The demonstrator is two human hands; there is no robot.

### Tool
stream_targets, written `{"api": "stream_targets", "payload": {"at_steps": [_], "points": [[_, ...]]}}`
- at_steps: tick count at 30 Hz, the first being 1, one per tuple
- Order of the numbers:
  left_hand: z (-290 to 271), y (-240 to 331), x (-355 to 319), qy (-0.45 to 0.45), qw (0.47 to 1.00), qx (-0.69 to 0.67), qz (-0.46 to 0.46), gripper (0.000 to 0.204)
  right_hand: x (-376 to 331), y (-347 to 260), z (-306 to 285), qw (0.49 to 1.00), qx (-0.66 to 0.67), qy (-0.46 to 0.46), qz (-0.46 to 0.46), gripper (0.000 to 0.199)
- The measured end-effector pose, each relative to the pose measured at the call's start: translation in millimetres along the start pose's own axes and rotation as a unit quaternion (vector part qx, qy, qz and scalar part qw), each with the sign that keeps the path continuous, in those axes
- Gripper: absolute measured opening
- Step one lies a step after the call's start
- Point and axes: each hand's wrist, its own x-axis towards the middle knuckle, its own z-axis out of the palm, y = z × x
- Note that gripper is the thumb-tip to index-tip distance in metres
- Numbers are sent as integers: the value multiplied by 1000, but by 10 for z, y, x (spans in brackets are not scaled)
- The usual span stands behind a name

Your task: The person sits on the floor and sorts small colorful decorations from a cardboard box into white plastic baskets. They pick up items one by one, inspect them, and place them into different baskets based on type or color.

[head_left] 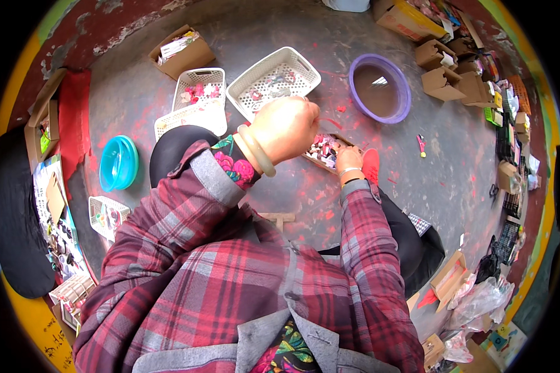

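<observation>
My left hand [285,129], with a pale bangle [262,153] at its wrist, is raised close to the camera. Its fingers are curled into a fist, and whatever they hold is hidden behind the knuckles. Lower down and to the right, my right hand [349,159] reaches to a shallow cardboard box [319,163] of small mixed pieces in pink, white and dark colours. The right fingers are bunched together at the box's right end, and what lies between them cannot be made out. Beyond the left fist stands a large white plastic basket [242,87] with a few small pieces inside.
Smaller white baskets [179,118], one with pink pieces, stand left of the large one. A purple basin [408,93] of brownish water is at the far right. Teal basins [130,163] sit at the left. Cardboard boxes [442,84] and goods line the right wall.
</observation>
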Motion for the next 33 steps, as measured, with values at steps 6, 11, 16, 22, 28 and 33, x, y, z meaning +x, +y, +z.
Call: {"api": "stream_targets", "payload": {"at_steps": [6,11,16,22,28,33], "points": [[108,-53,-65,-74,996,11,44,8,112,80,256,999,22,-35,34,24],[102,-52,-125,-105,993,9,49,7,-49,94,31,985,41,168,22,13],[32,-7,-179,-139,987,30,68,5,-112,122,-104,962,165,205,73,13],[40,-37,-316,-132,985,15,108,3,-128,34,-500,849,483,142,163,28],[-5,12,-505,-159,981,-28,109,6,129,-419,-771,581,795,-44,168,24],[-126,-43,-586,-344,930,76,105,13,613,-1152,-1306,696,703,-136,44,30]]}}
